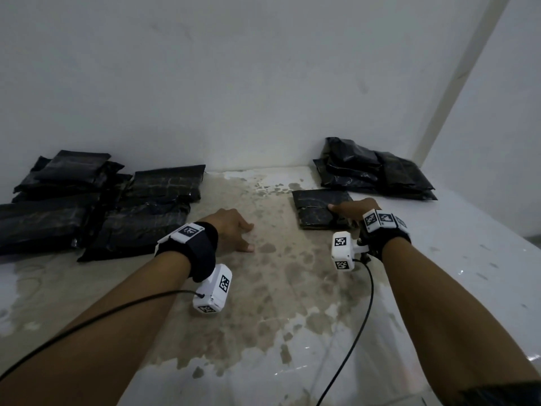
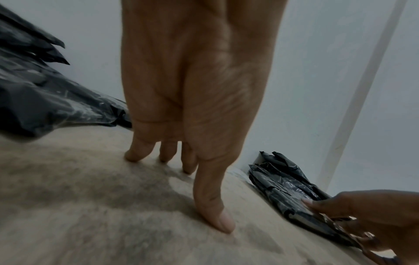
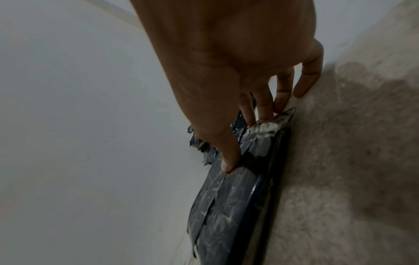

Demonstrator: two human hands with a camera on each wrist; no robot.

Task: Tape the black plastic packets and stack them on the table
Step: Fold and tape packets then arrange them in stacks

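Black plastic packets, three groups on the worn, stained table. One single packet at 1 o'clock from me: flat, rectangular, crinkled glossy wrap with a seam across its top. My right hand grips its near right end, thumb on top, fingers round the edge. A heap at 10 o'clock, count unclear, at least six. A smaller stack at 2 o'clock, against the wall. My left hand holds nothing, fingertips propped on the bare table.
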